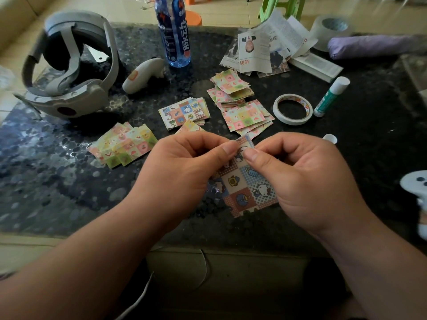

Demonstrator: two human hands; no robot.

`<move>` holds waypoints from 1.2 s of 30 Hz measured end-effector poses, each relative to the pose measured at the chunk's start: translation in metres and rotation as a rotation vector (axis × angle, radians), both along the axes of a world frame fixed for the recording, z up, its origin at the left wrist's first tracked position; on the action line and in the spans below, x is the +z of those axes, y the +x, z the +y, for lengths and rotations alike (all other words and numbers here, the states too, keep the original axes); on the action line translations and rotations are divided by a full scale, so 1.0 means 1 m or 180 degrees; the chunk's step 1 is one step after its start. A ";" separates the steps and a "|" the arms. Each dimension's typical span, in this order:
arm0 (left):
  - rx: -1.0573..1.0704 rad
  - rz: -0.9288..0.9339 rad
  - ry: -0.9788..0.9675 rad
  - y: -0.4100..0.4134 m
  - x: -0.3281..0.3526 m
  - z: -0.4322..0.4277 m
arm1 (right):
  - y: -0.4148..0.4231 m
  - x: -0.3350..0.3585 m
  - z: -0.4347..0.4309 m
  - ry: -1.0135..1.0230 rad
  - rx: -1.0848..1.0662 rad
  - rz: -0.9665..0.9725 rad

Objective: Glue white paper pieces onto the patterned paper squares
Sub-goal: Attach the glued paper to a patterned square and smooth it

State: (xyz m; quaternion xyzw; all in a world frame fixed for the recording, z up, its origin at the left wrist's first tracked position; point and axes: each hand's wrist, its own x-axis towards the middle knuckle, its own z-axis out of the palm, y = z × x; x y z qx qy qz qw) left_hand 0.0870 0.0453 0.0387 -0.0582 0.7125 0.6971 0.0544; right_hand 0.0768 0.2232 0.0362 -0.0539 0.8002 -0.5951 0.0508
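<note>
Your left hand [182, 162] and right hand [307, 179] are pinching the patterned square [245, 188] (one corner pointing at you) near the worktop [69, 192] front edge.

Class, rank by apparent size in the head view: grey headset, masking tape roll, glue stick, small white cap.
1. grey headset, clearly largest
2. masking tape roll and glue stick: similar extent, left unranked
3. small white cap, smallest

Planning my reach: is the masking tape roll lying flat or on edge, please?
Lying flat; the masking tape roll shows its whole ring, hole upward.
</note>
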 end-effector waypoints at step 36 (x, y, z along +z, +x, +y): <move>0.0168 -0.0128 0.0261 0.000 0.003 0.003 | 0.001 0.004 -0.001 0.0074 0.0029 -0.0020</move>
